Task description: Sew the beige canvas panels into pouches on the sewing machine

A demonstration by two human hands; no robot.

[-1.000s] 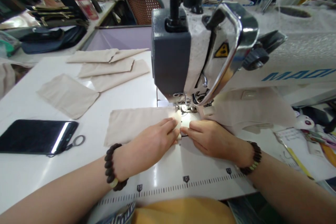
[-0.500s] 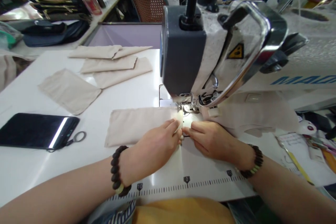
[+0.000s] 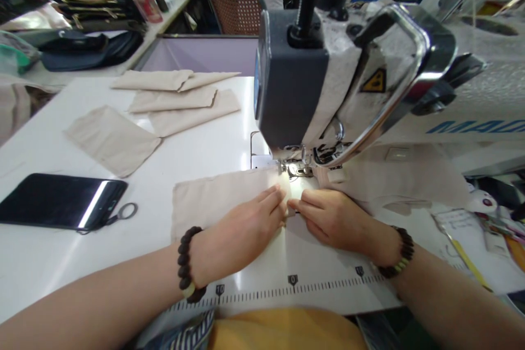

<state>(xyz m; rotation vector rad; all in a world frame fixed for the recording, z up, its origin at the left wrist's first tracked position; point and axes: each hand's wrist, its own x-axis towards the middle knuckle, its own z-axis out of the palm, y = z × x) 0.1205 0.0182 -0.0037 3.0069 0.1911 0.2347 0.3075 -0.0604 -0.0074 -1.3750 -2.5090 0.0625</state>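
Got the left hand (image 3: 241, 234) over the right end of a beige cloth strip (image 3: 217, 194), with fingers together and bent down onto it; can't tell if pinching or just pressing. Got the right hand (image 3: 337, 217) just beside that end, with fingertips bunched up near the left ones; can't tell if gripping any cloth. Can see the strip's far right corner right by the presser foot (image 3: 298, 169) of the sewing machine (image 3: 293, 76). Wearing beaded bracelets (image 3: 184, 258). Further left, can spot a phone (image 3: 61, 199) flat on the white table (image 3: 197, 150), with more beige pieces (image 3: 117, 139) beyond, then a chair (image 3: 241, 11).
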